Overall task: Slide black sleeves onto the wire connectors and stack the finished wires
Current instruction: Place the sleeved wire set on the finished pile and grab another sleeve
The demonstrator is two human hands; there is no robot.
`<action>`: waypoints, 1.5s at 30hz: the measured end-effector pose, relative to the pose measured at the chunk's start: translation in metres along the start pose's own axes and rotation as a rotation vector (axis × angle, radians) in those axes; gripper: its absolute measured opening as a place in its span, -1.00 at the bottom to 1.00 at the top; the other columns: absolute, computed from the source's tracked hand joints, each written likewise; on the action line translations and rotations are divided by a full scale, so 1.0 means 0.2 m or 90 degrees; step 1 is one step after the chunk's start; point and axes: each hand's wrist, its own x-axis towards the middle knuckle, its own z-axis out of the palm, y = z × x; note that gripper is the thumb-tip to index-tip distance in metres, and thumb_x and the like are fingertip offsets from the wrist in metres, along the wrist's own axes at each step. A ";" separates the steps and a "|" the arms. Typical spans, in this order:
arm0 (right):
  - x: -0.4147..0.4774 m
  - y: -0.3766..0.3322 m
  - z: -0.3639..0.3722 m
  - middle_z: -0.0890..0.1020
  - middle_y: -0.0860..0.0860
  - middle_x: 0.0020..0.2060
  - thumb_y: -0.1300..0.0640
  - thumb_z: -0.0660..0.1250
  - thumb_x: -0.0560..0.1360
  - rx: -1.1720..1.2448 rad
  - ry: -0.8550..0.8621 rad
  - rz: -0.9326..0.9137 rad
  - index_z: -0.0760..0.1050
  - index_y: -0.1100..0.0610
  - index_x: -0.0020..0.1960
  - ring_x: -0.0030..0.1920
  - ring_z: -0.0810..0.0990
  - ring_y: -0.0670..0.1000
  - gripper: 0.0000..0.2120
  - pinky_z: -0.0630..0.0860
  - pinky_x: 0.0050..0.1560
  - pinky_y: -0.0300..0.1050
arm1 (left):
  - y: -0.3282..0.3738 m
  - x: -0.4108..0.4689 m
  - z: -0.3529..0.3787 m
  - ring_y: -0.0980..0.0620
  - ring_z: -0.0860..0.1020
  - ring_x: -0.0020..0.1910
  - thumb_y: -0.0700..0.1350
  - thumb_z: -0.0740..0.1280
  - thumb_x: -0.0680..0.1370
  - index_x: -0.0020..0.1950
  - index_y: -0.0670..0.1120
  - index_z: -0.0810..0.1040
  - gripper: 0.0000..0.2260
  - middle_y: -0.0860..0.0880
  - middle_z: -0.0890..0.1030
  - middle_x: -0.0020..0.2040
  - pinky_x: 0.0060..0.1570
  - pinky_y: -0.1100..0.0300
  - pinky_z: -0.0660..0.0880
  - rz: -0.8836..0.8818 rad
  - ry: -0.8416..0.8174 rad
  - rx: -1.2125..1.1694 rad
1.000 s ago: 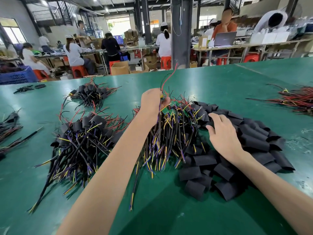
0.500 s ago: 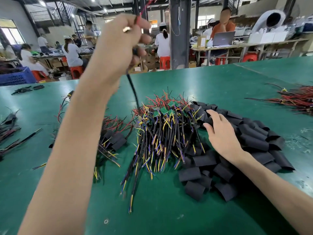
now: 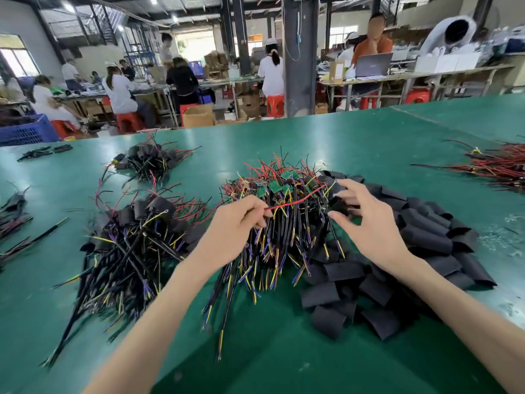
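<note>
Wire (image 3: 295,199), red, pinched in left hand (image 3: 235,223). We note long axis runs up-right, free end just beside right hand (image 3: 372,223), whose thumb and forefinger curl round black sleeve (image 3: 337,202) above desk (image 3: 284,351).

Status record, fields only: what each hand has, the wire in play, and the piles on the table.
left hand: pinches red wire
right hand: holds black sleeve near the wire's far end
sleeve on wire: not yet, as far as shows
unsleeved wires: middle pile, under both hands
loose sleeves: pile on the right
finished stack: pile on the left
</note>
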 end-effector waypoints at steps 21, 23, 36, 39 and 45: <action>-0.04 -0.03 0.01 0.63 -0.21 0.00 0.27 0.48 0.38 0.207 -0.051 0.023 0.33 -0.23 0.23 0.05 0.57 -0.20 -0.39 0.47 0.04 -0.42 | -0.07 -0.09 0.11 -0.22 0.48 -0.23 -0.25 0.18 0.62 -0.07 0.01 0.55 -0.78 0.12 0.54 -0.32 -0.16 -0.05 0.43 0.005 0.064 -0.035; -0.04 -0.03 0.00 0.63 -0.21 -0.01 0.27 0.48 0.38 0.216 -0.047 0.021 0.34 -0.24 0.22 0.05 0.57 -0.21 -0.39 0.46 0.01 -0.44 | -0.09 -0.09 0.11 -0.20 0.45 -0.31 -0.25 0.19 0.62 -0.05 -0.05 0.57 -0.80 0.16 0.54 -0.34 -0.27 0.00 0.42 0.013 0.062 -0.021; -0.05 -0.07 -0.02 0.61 -0.18 0.08 0.24 0.46 0.41 0.071 -0.101 -0.082 0.32 -0.11 0.36 0.12 0.56 -0.12 -0.38 0.39 0.24 -0.24 | -0.09 -0.11 0.09 0.05 0.54 -0.09 -0.25 0.20 0.61 0.10 -0.15 0.57 -0.83 0.00 0.59 -0.15 0.04 0.14 0.42 0.100 0.062 0.149; -0.05 -0.11 0.00 0.64 -0.07 0.05 0.24 0.49 0.37 -0.152 -0.077 -0.232 0.39 0.09 0.35 0.07 0.58 0.07 -0.41 0.24 0.29 -0.15 | -0.05 -0.14 0.13 0.15 0.45 -0.09 -0.38 0.24 0.49 0.28 -0.11 0.44 -0.61 -0.02 0.51 0.02 0.04 0.31 0.40 0.130 0.017 0.093; -0.07 -0.20 0.04 0.64 0.08 -0.12 0.29 0.51 0.32 -0.260 -0.099 -0.344 0.45 0.24 0.29 -0.06 0.59 0.14 -0.44 0.37 0.17 -0.02 | -0.02 -0.15 0.18 0.11 0.41 -0.03 -0.49 0.10 0.27 0.44 0.12 0.10 -0.17 -0.01 0.27 0.23 -0.05 0.36 0.40 0.142 -0.018 0.014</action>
